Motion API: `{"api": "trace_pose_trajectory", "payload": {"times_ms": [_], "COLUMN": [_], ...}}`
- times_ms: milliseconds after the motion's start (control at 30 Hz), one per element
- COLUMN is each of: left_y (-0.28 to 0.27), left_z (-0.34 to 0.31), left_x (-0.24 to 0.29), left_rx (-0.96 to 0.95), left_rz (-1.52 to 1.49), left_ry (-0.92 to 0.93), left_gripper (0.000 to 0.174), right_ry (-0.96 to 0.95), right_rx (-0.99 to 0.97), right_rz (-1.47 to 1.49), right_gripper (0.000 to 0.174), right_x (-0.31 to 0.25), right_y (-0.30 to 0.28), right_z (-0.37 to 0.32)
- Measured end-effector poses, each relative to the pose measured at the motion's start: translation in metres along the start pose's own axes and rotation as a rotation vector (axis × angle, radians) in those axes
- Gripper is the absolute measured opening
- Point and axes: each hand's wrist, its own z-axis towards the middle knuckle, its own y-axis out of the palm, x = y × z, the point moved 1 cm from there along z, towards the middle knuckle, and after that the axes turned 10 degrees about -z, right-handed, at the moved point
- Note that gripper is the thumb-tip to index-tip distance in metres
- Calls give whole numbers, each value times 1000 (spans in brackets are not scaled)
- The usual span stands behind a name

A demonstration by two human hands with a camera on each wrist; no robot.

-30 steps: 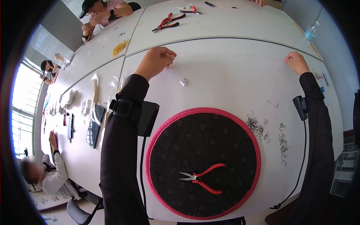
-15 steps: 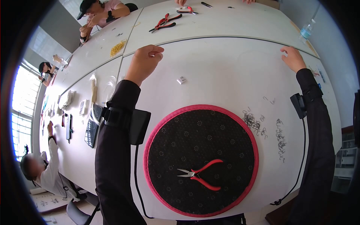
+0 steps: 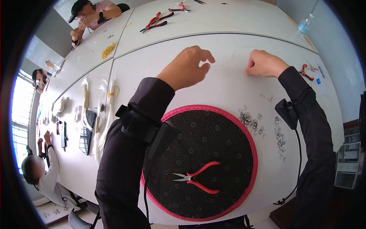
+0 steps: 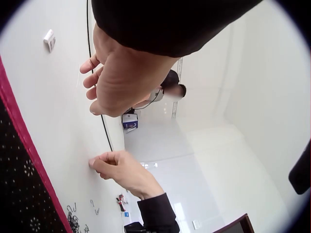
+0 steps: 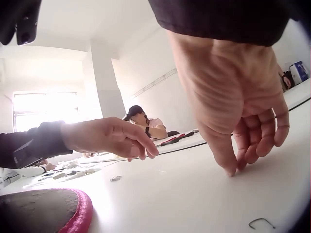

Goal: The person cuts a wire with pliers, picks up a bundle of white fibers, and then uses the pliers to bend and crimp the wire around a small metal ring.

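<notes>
My left hand (image 3: 188, 68) hovers over the table, fingers loosely bent and thumb apart, with nothing visible between them. Facing it, my right hand (image 3: 267, 64) brings thumb and fingertips together low at the white tabletop. A faint clear line (image 3: 233, 53) arcs between the hands, and the right hand appears to pinch it. In the left wrist view a small white block (image 4: 49, 40) lies on the table; in the head view the left hand hides it. Closer to me, dark fish hooks lie in a pile (image 3: 249, 122) and a looser row (image 3: 280, 141).
Red-handled pliers (image 3: 196, 178) rest on a round black mat (image 3: 228, 202) with pink edging. More pliers (image 3: 155, 22) lie across the table seam. A water bottle (image 3: 305, 23) stands far right. Bundles of pale strands (image 3: 111, 110) lie at left. Other people sit around the tables.
Both hands have come toward each other, the left moving right and the right moving left. The right thumb and fingertips have closed together. The head view has shifted slightly.
</notes>
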Motion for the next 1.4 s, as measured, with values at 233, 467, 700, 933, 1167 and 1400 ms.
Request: {"api": "trace_pose_trajectory", "payload": {"times_ms": [233, 467, 700, 933, 1167, 1400], "left_y": [20, 12, 12, 70, 97, 82], "left_z": [5, 3, 6, 28, 41, 53], "left_x": [8, -10, -4, 18, 21, 38], "left_rx": [52, 144, 250, -41, -67, 209], "left_rz": [-100, 7, 75, 87, 148, -95], "left_ry": [-41, -109, -22, 145, 141, 230], "left_gripper": [23, 26, 27, 42, 53, 38], "right_ry": [22, -5, 27, 81, 13, -73], "right_rx": [-31, -3, 93, -2, -51, -85], "right_rz": [153, 445, 15, 60, 327, 612], "right_gripper": [26, 22, 26, 28, 24, 22], "right_x": [15, 20, 22, 17, 26, 29], "right_y": [4, 1, 12, 13, 1, -11], "right_z": [-1, -15, -15, -14, -30, -37]}}
